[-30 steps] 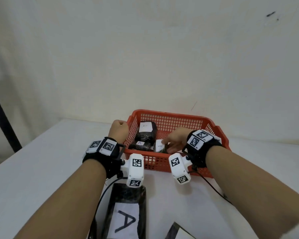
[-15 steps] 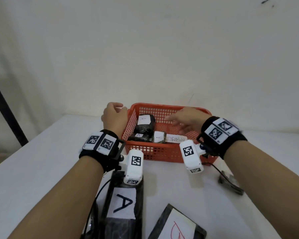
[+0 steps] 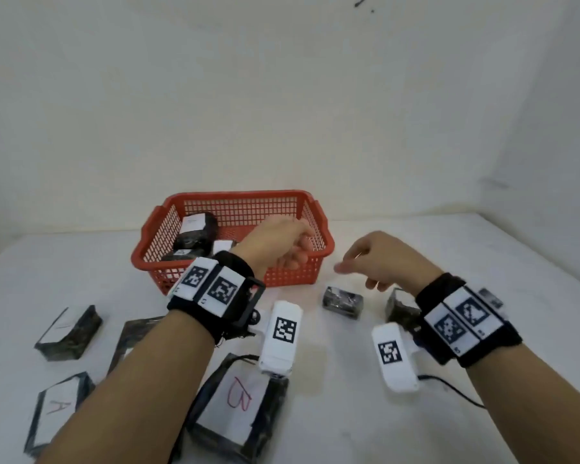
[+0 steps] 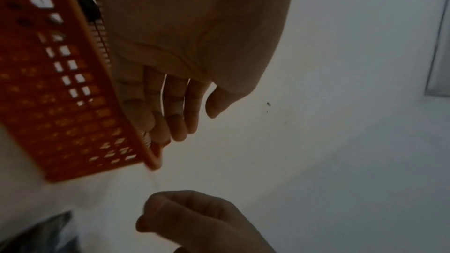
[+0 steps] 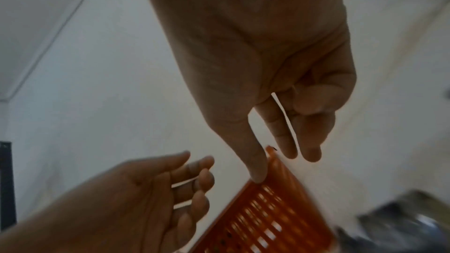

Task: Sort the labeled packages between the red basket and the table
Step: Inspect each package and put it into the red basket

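1 red basket (image 3: 149, 259). Pkgs in basket (image 3: 195, 226): 3 showing; left hand (image 3: 275, 242) may hide more.

Pkgs on table (image 3: 533, 262): 6 for sure.
- Far-left pkg (image 3: 69, 333)
- Half-hidden pkg (image 3: 131, 329) under left forearm
- "A" pkg (image 3: 57, 410)
- "B" pkg (image 3: 238, 406)
- Small pkg (image 3: 343, 301)
- Dark pkg (image 3: 399, 308) by right hand (image 3: 379, 262)

Poss. a 7th behind the right wrist, can't tell.

Hands: 2. Wristbands (image 3: 211, 286): 2, w/ 2 square-code tags each. White wrist cams (image 3: 282, 333): 2, 1 tag each visible.
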`<state>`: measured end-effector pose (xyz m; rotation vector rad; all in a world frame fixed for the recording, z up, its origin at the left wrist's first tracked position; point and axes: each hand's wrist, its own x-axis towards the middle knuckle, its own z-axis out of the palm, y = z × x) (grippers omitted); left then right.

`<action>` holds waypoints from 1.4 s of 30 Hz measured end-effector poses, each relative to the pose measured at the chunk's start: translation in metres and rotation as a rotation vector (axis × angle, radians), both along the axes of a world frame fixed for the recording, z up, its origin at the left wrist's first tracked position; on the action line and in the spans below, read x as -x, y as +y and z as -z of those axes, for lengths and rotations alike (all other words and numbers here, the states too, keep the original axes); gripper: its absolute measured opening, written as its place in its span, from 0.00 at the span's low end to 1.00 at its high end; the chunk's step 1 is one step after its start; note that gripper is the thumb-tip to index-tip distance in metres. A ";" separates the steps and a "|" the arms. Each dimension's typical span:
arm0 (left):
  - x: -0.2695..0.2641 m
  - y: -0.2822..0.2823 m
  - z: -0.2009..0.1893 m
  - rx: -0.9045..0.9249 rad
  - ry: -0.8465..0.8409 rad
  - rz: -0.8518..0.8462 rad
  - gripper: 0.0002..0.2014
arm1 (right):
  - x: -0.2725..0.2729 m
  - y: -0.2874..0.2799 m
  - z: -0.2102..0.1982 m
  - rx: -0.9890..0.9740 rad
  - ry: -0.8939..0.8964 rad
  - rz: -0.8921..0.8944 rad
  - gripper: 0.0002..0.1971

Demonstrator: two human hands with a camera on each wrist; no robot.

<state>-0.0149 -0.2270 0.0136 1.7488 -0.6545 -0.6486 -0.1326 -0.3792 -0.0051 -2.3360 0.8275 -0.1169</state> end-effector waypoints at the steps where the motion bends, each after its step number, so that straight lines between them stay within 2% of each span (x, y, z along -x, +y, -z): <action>1: 0.007 -0.005 0.005 -0.050 0.011 0.026 0.10 | 0.003 0.000 0.012 -0.007 0.024 -0.001 0.20; 4: 0.018 -0.015 0.020 -0.126 0.048 0.047 0.11 | 0.009 0.004 0.044 0.006 0.095 -0.023 0.27; 8: 0.021 -0.016 0.030 -0.129 0.052 0.053 0.12 | 0.008 0.012 0.063 0.157 0.138 -0.064 0.22; 10: 0.023 -0.012 0.030 -0.111 0.011 0.057 0.11 | 0.008 0.014 0.060 0.157 0.118 -0.079 0.21; 12: 0.025 -0.005 0.027 -0.076 -0.084 0.060 0.11 | 0.010 0.014 0.053 0.072 0.069 -0.121 0.18; 14: 0.022 0.006 0.022 -0.070 -0.251 0.087 0.13 | 0.012 0.013 0.042 -0.049 0.008 -0.184 0.15; 17: 0.018 0.027 0.015 -0.088 -0.410 0.176 0.15 | 0.013 0.017 0.022 -0.310 -0.096 -0.213 0.21; 20: 0.011 0.044 0.015 -0.024 -0.433 0.180 0.12 | 0.009 0.026 0.007 -0.466 -0.161 -0.232 0.22; 26: -0.005 0.069 0.024 0.166 -0.327 0.031 0.08 | -0.012 0.053 -0.008 -0.557 -0.318 -0.275 0.23; 29: -0.011 0.081 0.023 0.282 -0.248 -0.034 0.08 | -0.026 0.067 -0.016 -0.505 -0.355 -0.301 0.23; 32: -0.016 0.089 0.022 0.392 -0.256 -0.155 0.08 | -0.036 0.077 -0.014 -0.379 -0.440 -0.299 0.13; 36: -0.019 0.096 0.021 0.474 -0.329 -0.240 0.09 | -0.044 0.085 -0.004 -0.043 -0.568 -0.386 0.26; 39: -0.019 0.097 0.020 0.530 -0.321 -0.237 0.09 | -0.050 0.092 -0.001 0.093 -0.674 -0.390 0.24; 42: -0.021 0.099 0.019 0.548 -0.333 -0.178 0.10 | -0.053 0.089 0.000 0.139 -0.751 -0.390 0.23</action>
